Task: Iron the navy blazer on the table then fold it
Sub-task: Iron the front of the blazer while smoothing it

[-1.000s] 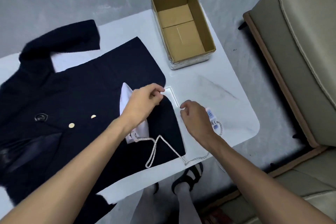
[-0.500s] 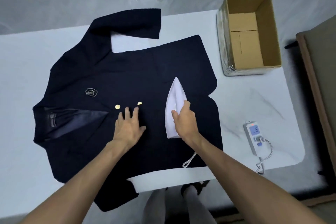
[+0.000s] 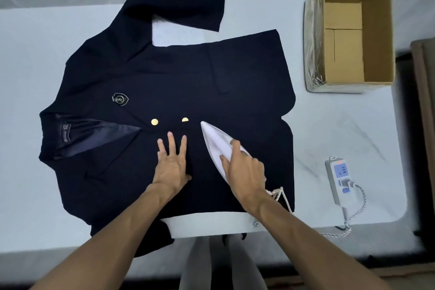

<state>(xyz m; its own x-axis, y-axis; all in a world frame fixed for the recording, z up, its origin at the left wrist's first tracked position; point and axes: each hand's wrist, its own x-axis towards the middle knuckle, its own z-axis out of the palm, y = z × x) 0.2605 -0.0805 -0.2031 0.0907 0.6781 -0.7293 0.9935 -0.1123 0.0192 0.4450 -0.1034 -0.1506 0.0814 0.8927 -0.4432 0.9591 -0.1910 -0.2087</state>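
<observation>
Half a sec back the iron pointed straight away from us. Now our right hand, fingers curled over its back end, has swung the tip left toward the two gold buttons. Left hand is open & flat, fingers spread, pressing the blazer just left of the iron, same as before. So ironing's only begun, and folding's a long way off. The blazer lies spread front-up on the table under both hands. Right of the right hand is a power strip w/ the cord plugged in. Beyond it is a cardboard box, open-topped, nothing in it.
</observation>
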